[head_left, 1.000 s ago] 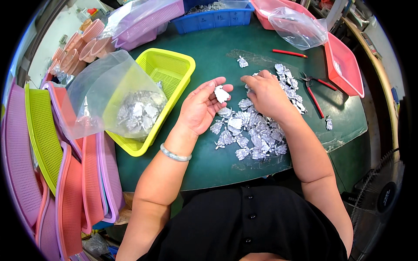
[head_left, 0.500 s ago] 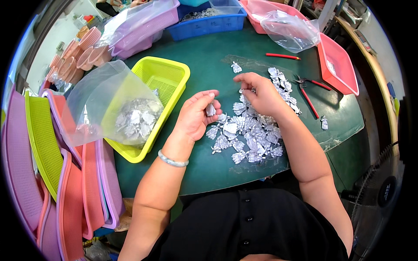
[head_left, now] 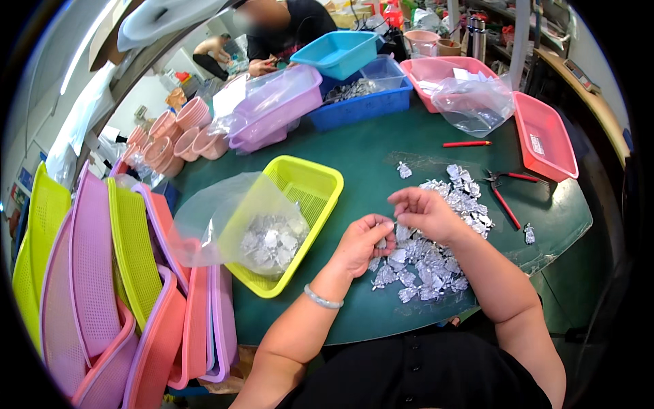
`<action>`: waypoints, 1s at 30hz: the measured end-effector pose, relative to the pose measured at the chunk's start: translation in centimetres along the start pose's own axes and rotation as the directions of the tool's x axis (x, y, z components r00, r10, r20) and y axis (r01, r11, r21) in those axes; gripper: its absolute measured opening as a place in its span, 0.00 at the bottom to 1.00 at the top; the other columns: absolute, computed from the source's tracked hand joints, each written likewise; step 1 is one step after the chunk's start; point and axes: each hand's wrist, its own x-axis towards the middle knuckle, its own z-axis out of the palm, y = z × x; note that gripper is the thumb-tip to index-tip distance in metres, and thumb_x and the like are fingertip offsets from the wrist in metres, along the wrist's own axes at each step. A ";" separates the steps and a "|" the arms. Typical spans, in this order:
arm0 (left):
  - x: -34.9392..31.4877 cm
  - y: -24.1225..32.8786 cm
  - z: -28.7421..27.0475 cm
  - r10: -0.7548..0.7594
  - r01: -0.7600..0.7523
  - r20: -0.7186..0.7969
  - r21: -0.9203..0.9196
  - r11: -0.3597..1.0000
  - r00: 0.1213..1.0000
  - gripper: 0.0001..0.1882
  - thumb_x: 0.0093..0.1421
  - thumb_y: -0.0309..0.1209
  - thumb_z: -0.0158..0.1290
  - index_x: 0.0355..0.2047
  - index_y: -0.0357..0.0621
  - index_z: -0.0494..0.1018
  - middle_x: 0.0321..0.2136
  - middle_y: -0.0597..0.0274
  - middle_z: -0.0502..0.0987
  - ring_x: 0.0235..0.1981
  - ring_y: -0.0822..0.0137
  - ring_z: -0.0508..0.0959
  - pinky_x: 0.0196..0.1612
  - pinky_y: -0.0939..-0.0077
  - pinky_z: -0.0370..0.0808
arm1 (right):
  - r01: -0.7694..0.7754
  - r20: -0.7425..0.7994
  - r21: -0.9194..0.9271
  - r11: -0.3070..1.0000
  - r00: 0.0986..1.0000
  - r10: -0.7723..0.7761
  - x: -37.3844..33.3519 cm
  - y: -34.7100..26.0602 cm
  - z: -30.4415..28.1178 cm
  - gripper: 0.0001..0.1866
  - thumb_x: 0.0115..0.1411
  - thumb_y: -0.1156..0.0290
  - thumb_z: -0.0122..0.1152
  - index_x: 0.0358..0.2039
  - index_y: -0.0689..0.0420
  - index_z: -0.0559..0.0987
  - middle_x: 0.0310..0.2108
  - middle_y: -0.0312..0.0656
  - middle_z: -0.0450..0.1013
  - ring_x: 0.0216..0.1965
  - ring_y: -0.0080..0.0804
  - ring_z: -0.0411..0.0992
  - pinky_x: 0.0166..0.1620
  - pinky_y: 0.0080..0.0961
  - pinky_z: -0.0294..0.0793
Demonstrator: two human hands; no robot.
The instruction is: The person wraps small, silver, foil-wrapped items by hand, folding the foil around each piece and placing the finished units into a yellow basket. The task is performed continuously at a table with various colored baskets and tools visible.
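My left hand is closed, thumb against the fingers, around a small silver metal piece that shows only partly. Just beside its fingertips, my right hand has its fingers curled and pinched; what they hold, if anything, is hidden. Under and around both hands spreads a loose heap of flat, crinkled silver pieces on the green tabletop. Left of the hands stands a lime-green basket. A clear plastic bag with many similar silver pieces lies in it and hangs over its side.
Red-handled pliers and a red pen-like tool lie at the right, near single silver pieces. Pink, blue and purple trays line the far edge. Nested baskets crowd the left. A person sits across.
The view has tipped up, bringing a person across the table into sight. My hands have come closer together, the fingertips now nearly meeting above the heap.
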 end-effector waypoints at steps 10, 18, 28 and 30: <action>0.2 -0.4 -0.1 0.094 -0.091 -0.058 0.053 0.994 0.994 0.03 0.55 0.28 0.48 0.26 0.43 0.68 0.17 0.67 0.70 0.17 0.75 0.69 0.20 0.85 0.66 | -0.035 -0.016 0.003 0.999 0.999 0.035 0.0 0.4 0.2 0.15 0.55 0.80 0.49 0.45 0.63 0.67 0.29 0.36 0.69 0.28 0.18 0.67 0.31 0.17 0.69; 0.4 -0.5 -0.5 0.173 -0.178 -0.082 -0.063 0.982 0.981 0.04 0.55 0.30 0.49 0.26 0.44 0.68 0.17 0.70 0.70 0.17 0.78 0.69 0.21 0.86 0.66 | -0.211 0.083 0.107 0.972 0.976 0.202 -0.2 -0.1 0.1 0.19 0.56 0.79 0.47 0.49 0.64 0.63 0.29 0.40 0.70 0.28 0.23 0.70 0.33 0.20 0.72; 0.5 -0.6 -0.5 0.168 -0.175 -0.125 -0.047 0.983 0.978 0.04 0.55 0.31 0.49 0.27 0.45 0.69 0.18 0.71 0.70 0.17 0.78 0.69 0.21 0.86 0.66 | -0.162 0.016 0.023 0.986 0.987 0.162 -0.3 -0.2 0.4 0.23 0.51 0.82 0.50 0.49 0.65 0.61 0.26 0.38 0.70 0.26 0.23 0.70 0.30 0.17 0.70; 0.4 -0.6 -0.5 0.169 -0.176 -0.126 -0.044 0.983 0.977 0.04 0.55 0.31 0.50 0.27 0.45 0.69 0.18 0.71 0.70 0.17 0.78 0.69 0.21 0.86 0.66 | -0.134 0.001 -0.018 0.991 0.991 0.134 -0.2 0.1 0.4 0.21 0.52 0.81 0.50 0.48 0.65 0.63 0.25 0.37 0.70 0.25 0.21 0.70 0.29 0.15 0.69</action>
